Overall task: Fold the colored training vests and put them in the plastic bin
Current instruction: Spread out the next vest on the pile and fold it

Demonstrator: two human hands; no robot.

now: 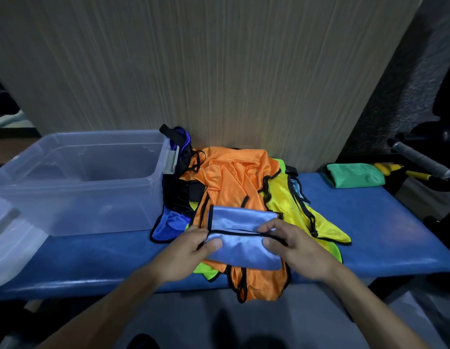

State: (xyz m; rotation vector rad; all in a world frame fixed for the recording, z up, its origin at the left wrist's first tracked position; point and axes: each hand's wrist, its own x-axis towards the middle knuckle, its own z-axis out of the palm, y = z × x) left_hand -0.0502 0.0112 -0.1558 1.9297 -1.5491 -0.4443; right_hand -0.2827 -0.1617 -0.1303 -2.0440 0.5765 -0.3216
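Blue padded bench [370, 222] against a wooden wall, light blue vest [241, 238] folded on the vest pile [234, 177], pinched at each end by left hand [186, 250] and right hand [297, 248], clear plastic bin [75, 182] placed left, green cloth [355, 175] far right.

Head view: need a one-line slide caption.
Both hands, left hand and right hand, grip a folded light-blue vest above a pile of vests, beside the plastic bin.
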